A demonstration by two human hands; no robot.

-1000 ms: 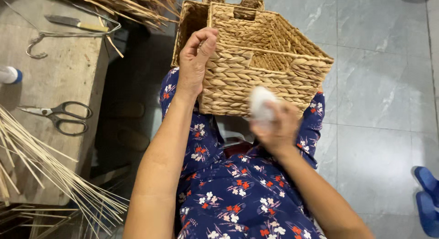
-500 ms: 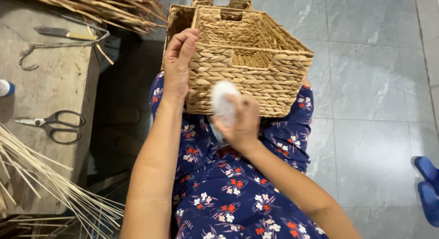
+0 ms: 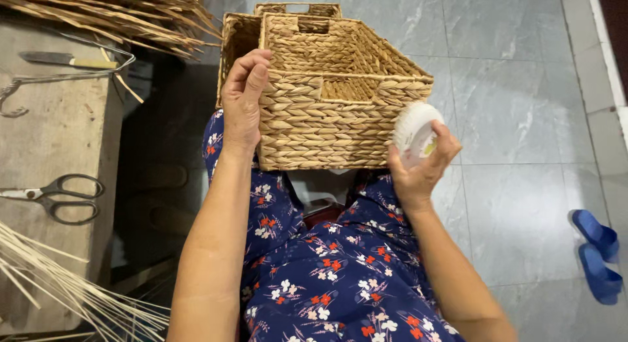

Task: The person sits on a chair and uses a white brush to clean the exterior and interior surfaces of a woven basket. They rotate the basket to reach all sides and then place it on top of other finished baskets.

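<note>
A woven straw basket (image 3: 327, 106) with a cut-out front rests on my knees, over a blue flowered dress. My left hand (image 3: 243, 100) grips its near left corner, fingers curled over the rim. At the basket's right corner, my right hand (image 3: 418, 169) holds a small white round object (image 3: 415, 131), pressed close to the weave. A second woven basket (image 3: 237, 34) stands just behind the first one.
A worn wooden bench (image 3: 59, 139) stands at my left with scissors (image 3: 55, 195), a knife (image 3: 65, 59) and a metal hook (image 3: 13, 97) on it. Dry straw bundles (image 3: 118, 15) lie at the top left, thin reeds (image 3: 72, 290) at the bottom left. Blue sandals (image 3: 598, 254) sit on the grey tiled floor.
My right hand has moved with the white object from the basket's front middle to its right corner. The left hand stays on the left corner.
</note>
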